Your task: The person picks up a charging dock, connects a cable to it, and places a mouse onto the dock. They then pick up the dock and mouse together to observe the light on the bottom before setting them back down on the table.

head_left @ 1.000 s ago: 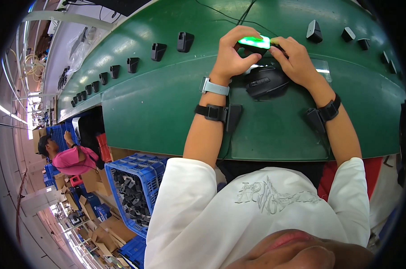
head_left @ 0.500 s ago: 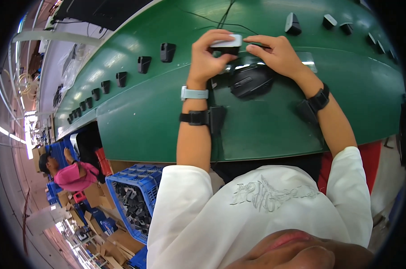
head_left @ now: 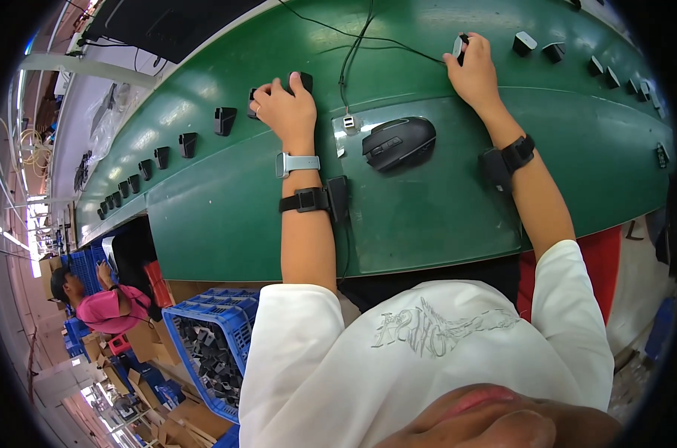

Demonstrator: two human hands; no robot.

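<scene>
My left hand [head_left: 287, 112] is at the near end of the left row, its fingers apart. One fingertip touches a black block-shaped housing [head_left: 302, 79]; other fingers lie by a second black housing [head_left: 253, 103], partly hidden behind them. At the right, my right hand [head_left: 473, 71] pinches a small black housing with a pale face [head_left: 458, 49], held at the table's far side. Between my arms a black computer mouse [head_left: 399, 143] rests on a clear sheet [head_left: 435, 216]. Beyond the mouse lies a cable's small metal-ended plug [head_left: 349, 123].
More black housings [head_left: 187, 145] run in a row along the left. Pale-faced housings [head_left: 524, 43] stand spaced out at the right. Thin black cables [head_left: 353, 56] cross the green table [head_left: 226, 231]. A blue crate [head_left: 241, 321] of black parts stands below left, near a person in pink [head_left: 107, 306].
The pale-faced housing has left my left hand, which has moved left to the black row. My right hand has moved right and taken hold of a housing there. The view has shifted slightly.
</scene>
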